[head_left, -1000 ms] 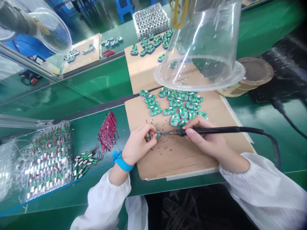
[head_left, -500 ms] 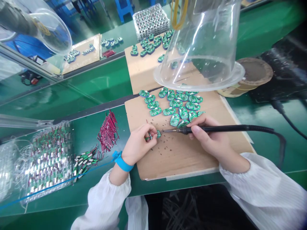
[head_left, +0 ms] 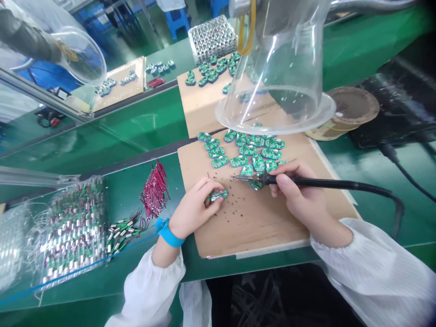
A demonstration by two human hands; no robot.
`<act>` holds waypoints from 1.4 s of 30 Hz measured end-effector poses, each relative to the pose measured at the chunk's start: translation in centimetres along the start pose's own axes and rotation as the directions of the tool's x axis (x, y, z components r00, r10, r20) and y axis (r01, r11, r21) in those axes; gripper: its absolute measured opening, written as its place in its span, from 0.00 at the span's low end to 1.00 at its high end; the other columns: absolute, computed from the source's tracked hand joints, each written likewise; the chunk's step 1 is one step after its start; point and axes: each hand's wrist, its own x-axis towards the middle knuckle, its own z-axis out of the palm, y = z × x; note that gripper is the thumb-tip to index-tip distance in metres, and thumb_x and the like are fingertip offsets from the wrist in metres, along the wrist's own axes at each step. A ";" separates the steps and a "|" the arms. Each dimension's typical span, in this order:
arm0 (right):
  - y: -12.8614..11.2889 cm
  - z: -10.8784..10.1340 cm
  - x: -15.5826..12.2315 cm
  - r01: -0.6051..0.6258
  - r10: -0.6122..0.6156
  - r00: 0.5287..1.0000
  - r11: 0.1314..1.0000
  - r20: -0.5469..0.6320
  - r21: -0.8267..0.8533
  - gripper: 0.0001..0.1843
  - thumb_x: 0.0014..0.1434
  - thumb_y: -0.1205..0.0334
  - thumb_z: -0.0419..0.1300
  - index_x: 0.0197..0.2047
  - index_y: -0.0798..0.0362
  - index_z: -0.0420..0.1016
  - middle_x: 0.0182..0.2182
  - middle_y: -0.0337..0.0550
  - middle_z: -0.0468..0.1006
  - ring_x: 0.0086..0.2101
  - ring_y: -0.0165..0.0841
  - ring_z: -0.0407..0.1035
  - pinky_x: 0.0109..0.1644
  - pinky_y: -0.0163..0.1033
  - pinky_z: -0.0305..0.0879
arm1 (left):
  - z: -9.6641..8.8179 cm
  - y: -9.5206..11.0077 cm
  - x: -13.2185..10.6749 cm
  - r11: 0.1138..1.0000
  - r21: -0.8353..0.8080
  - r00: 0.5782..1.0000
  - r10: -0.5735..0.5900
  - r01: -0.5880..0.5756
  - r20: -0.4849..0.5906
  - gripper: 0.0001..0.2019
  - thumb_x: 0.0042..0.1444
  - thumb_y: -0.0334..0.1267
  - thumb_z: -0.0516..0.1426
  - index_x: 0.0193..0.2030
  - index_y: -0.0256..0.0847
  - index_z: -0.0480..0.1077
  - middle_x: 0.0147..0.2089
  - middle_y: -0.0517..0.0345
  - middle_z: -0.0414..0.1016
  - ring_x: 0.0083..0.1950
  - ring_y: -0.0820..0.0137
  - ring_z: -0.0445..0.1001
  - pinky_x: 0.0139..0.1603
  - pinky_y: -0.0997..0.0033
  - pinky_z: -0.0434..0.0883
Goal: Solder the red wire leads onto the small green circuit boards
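My left hand (head_left: pixel 194 206) pinches a small green circuit board (head_left: pixel 218 195) against the cardboard sheet (head_left: pixel 252 222); a blue strap (head_left: pixel 166 232) circles that wrist. A black soldering iron (head_left: pixel 306 182) is gripped like a pen in my right hand (head_left: pixel 299 195). Its tip (head_left: pixel 235 177) hovers a little above and to the right of the held board, clear of it. Several more green boards (head_left: pixel 248 152) lie in a cluster just beyond both hands. Small dark specks dot the cardboard near the board.
A clear fume hood (head_left: pixel 275 77) hangs over the board cluster. Red wire pieces (head_left: pixel 155 186) and green-tipped parts (head_left: pixel 122 229) lie left of the cardboard, beside a tray of components (head_left: pixel 68 231). A brown tape roll (head_left: pixel 347 111) sits at right. The iron's cable (head_left: pixel 395 204) trails right.
The iron's tip has lifted up and away from the held board. My left hand has laid the board flatter on the cardboard. The view shifted slightly.
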 end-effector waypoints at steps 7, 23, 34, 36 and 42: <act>0.7 -0.2 -0.2 0.015 -0.015 1.000 1.000 0.003 -0.025 0.05 0.70 0.56 0.59 0.44 0.46 0.73 0.24 0.35 0.72 0.24 0.29 0.68 0.29 0.36 0.65 | -3.6 -1.0 -1.5 0.991 0.122 0.983 -0.067 0.047 0.169 0.18 0.64 0.38 0.62 0.60 0.50 0.68 0.56 0.55 0.71 0.50 0.65 0.74 0.51 0.65 0.73; 0.7 0.5 0.3 -0.001 0.000 1.000 0.997 -0.013 -0.073 0.15 0.72 0.49 0.54 0.55 0.47 0.72 0.22 0.33 0.67 0.24 0.30 0.66 0.31 0.37 0.65 | -10.1 -5.4 10.9 0.831 0.557 0.982 0.092 0.017 -0.167 0.20 0.65 0.38 0.57 0.64 0.46 0.69 0.65 0.50 0.69 0.67 0.60 0.67 0.70 0.58 0.65; 0.7 0.6 0.3 0.203 -0.182 0.978 0.948 0.106 -0.245 0.14 0.72 0.50 0.54 0.50 0.47 0.76 0.23 0.34 0.70 0.22 0.30 0.67 0.31 0.37 0.65 | -3.2 -3.6 2.4 0.848 0.530 0.968 0.157 -0.031 -0.196 0.14 0.63 0.38 0.59 0.55 0.47 0.74 0.54 0.51 0.75 0.57 0.58 0.70 0.60 0.55 0.68; 0.8 0.8 0.2 0.269 -0.214 0.956 0.913 0.203 -0.306 0.14 0.73 0.51 0.53 0.50 0.47 0.76 0.24 0.35 0.72 0.22 0.30 0.68 0.31 0.37 0.66 | -1.8 -2.9 1.3 0.850 0.524 0.966 0.174 -0.048 -0.193 0.16 0.64 0.38 0.58 0.58 0.55 0.74 0.58 0.56 0.74 0.60 0.61 0.69 0.64 0.58 0.66; 0.7 1.4 -0.2 0.601 -0.360 0.760 0.707 0.541 -0.373 0.10 0.72 0.60 0.53 0.50 0.46 0.74 0.43 0.47 0.78 0.44 0.39 0.76 0.48 0.44 0.72 | -4.9 -6.4 -1.5 0.851 0.392 0.792 -0.046 0.350 -0.608 0.13 0.70 0.39 0.53 0.55 0.42 0.74 0.56 0.45 0.72 0.60 0.57 0.70 0.62 0.53 0.67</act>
